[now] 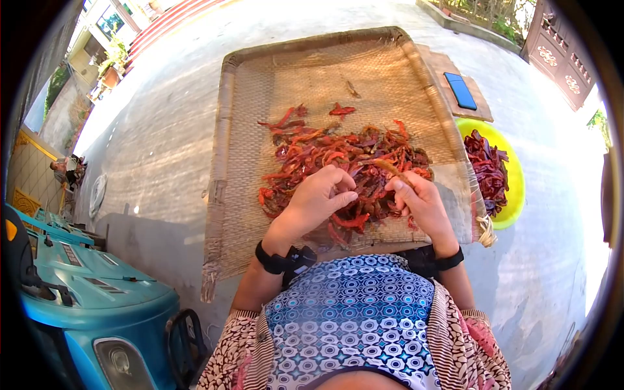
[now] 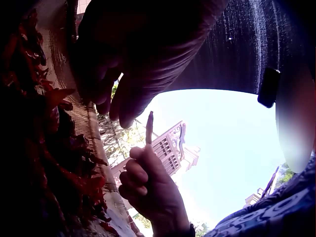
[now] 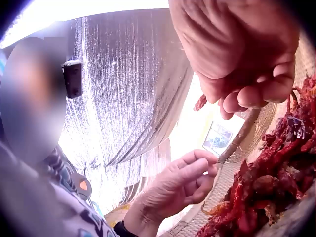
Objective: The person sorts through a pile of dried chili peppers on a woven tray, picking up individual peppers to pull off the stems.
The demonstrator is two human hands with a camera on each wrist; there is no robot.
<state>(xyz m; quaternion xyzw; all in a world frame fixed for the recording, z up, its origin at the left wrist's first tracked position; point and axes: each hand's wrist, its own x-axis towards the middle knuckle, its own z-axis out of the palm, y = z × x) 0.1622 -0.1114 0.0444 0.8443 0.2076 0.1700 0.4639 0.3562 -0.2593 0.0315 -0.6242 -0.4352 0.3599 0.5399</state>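
Note:
My right hand [image 1: 424,200] pinches one long brownish-red dried chili pepper [image 1: 387,167] between thumb and fingers, above the right part of a heap of dried red chilies [image 1: 325,153]. In the left wrist view this pepper [image 2: 149,129] points up from the right fist [image 2: 158,190]. A short end of the pepper [image 3: 200,102] shows beside the fingers in the right wrist view. Over the heap's near side is my left hand [image 1: 318,197], its fingers loosely bent and the thumb toward them. Nothing shows in its grasp in the right wrist view.
The heap lies on a large woven tray [image 1: 250,84] with a raised rim. A yellow-green basin [image 1: 515,156] of dark red chilies stands to its right, below a phone [image 1: 460,90] on a board [image 1: 442,65]. A teal vehicle [image 1: 110,292] is at left.

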